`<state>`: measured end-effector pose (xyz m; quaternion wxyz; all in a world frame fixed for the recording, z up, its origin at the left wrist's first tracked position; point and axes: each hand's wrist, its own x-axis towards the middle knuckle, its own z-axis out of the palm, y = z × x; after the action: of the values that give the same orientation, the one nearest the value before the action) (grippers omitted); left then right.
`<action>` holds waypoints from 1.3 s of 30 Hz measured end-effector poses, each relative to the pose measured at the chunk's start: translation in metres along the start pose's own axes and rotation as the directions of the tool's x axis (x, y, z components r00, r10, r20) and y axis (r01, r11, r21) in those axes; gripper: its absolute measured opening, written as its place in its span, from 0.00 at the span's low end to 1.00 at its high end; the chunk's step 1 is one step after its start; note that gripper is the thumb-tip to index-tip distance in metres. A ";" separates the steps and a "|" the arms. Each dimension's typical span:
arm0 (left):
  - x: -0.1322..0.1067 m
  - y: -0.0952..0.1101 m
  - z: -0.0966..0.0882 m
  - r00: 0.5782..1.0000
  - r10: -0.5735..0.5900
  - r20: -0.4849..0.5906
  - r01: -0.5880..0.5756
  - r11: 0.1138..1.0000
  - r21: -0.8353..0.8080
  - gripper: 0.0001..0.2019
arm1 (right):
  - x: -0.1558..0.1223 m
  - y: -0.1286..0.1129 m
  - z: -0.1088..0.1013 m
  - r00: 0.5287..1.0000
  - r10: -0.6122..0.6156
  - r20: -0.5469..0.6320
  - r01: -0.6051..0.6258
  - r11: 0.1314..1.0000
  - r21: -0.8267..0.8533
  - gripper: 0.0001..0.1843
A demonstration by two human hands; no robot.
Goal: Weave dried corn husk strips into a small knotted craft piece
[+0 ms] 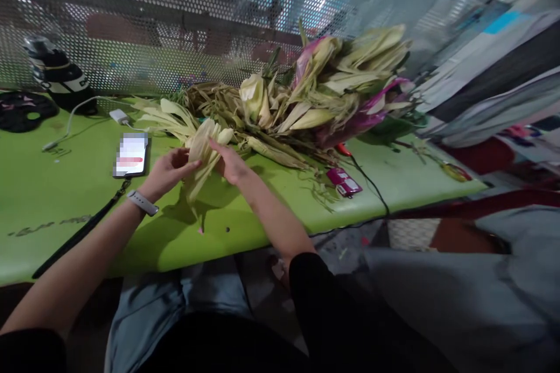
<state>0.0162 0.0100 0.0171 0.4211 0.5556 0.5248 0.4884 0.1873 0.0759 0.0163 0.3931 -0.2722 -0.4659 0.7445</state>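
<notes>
Pale corn husks (199, 148) are held between my two hands over the front part of the green table. My left hand (170, 169), with a light watch band on its wrist, closes on their left side, thumb lying across the front. From the right, my right hand (230, 163) grips the same husks, its fingers partly hidden behind them. Narrow husk ends hang down below the hands. Just behind lies a large pile of corn husks (271, 111), some green-yellow and some dry and brown, with pink-purple plastic (336, 131) among it.
Left of my hands lies a phone (131, 154) with a black strap (83, 239) and a white cable (72, 113). A dark bottle (59, 76) stands at the back left. A purple packet (344, 182) and a black cord (371, 180) are on the right. Perforated metal (175, 23) rises behind the green table (245, 227).
</notes>
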 end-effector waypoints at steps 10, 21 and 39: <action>0.012 -0.015 -0.007 0.936 0.015 -0.353 -0.112 0.961 -0.254 0.14 | 0.011 -0.004 -0.019 0.997 0.042 -0.059 -0.053 0.976 -0.209 0.19; 0.006 -0.016 -0.002 0.978 -0.100 -0.182 -0.017 0.836 -0.548 0.20 | 0.012 0.009 -0.007 0.990 0.137 0.035 -0.137 0.991 0.010 0.21; 0.003 -0.020 -0.009 0.992 -0.119 0.030 0.117 0.840 -0.530 0.16 | 0.008 0.015 -0.003 0.998 -0.037 -0.043 0.034 0.996 -0.078 0.27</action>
<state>0.0036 0.0141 -0.0004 0.5863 0.3833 0.4035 0.5886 0.1806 0.0802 0.0006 0.4057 -0.2954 -0.4900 0.7127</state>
